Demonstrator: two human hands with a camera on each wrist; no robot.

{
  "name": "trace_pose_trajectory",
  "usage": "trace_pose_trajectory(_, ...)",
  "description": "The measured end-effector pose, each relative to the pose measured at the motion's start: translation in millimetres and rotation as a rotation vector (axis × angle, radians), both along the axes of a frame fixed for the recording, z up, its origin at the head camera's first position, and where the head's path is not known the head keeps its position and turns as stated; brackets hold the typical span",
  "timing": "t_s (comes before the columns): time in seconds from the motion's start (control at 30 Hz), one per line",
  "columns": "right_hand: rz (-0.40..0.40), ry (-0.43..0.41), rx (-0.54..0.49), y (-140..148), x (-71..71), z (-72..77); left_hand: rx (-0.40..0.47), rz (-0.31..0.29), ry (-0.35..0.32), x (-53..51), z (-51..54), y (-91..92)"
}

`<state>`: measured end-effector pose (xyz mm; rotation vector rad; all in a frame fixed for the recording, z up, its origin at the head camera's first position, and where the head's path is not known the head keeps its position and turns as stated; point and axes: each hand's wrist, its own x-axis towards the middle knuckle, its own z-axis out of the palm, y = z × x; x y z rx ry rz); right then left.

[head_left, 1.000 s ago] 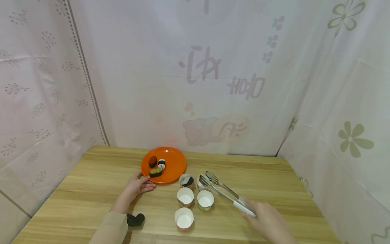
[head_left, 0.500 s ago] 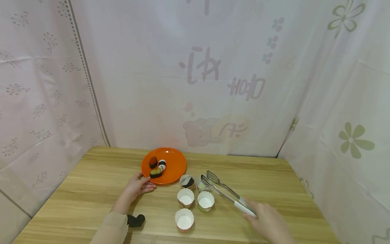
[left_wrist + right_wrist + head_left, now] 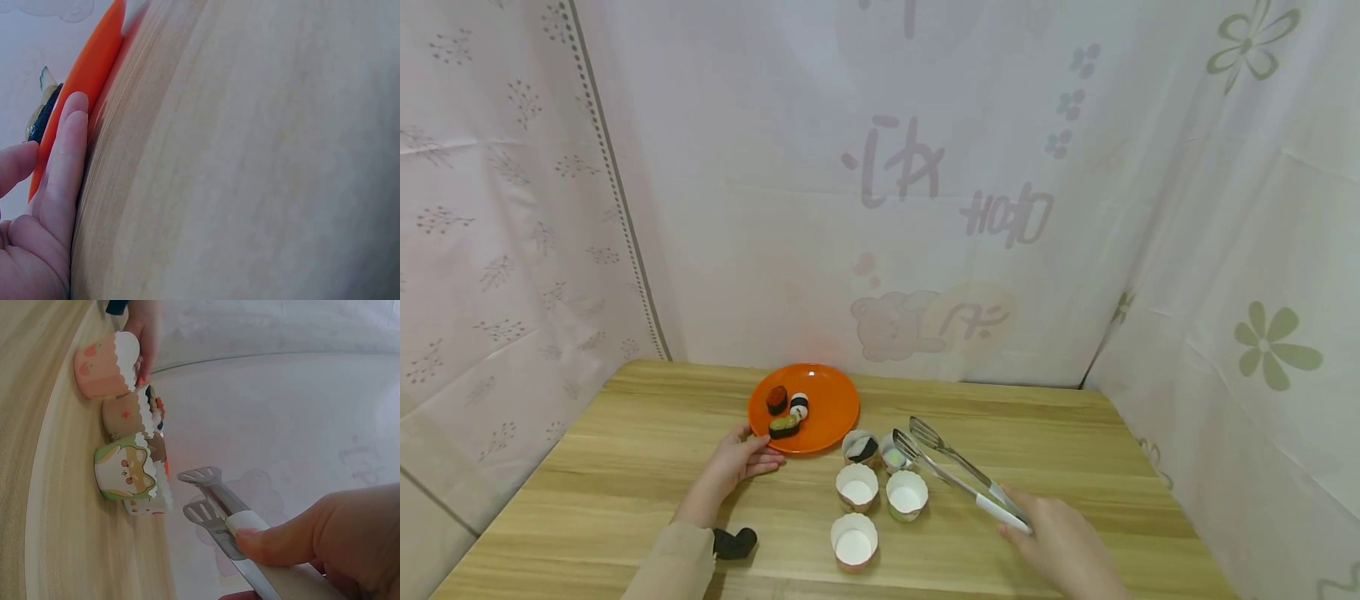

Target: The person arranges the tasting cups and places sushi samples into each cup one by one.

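My left hand grips the near left rim of an orange plate, thumb above and fingers along the underside in the left wrist view. On the plate lie a red-topped sushi piece, a white one with a black band and a yellow-green-topped one. My right hand holds metal tongs by their white grips; their tips are apart over the back right paper cup. Something white and pale green shows inside that cup. The back left cup contains a white and black piece.
Nearer the front stand three more paper cups: a brown one, a green one with an animal print and a pink one. A black object lies by the left sleeve. Patterned curtains enclose the wooden table.
The tong tips have risen slightly and stand a little wider apart. The pale green in the back right cup now shows more plainly. My left hand and the plate have stayed in place.
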<state>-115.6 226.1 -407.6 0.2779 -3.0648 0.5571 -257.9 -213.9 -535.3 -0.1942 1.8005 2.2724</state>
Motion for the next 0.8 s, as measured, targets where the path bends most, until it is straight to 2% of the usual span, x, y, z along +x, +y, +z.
trace_pose_trajectory(0.63, -0.040, -0.002, -0.020, -7.0, -2.4, 7.1, 0.000, 0.001, -0.007, -0.6, -0.5, -1.0)
trace_pose_trajectory(0.8, -0.030, 0.015, -0.019, -7.5, -5.2, 5.4, -0.001, 0.002, -0.006, 0.3, 0.3, -0.7)
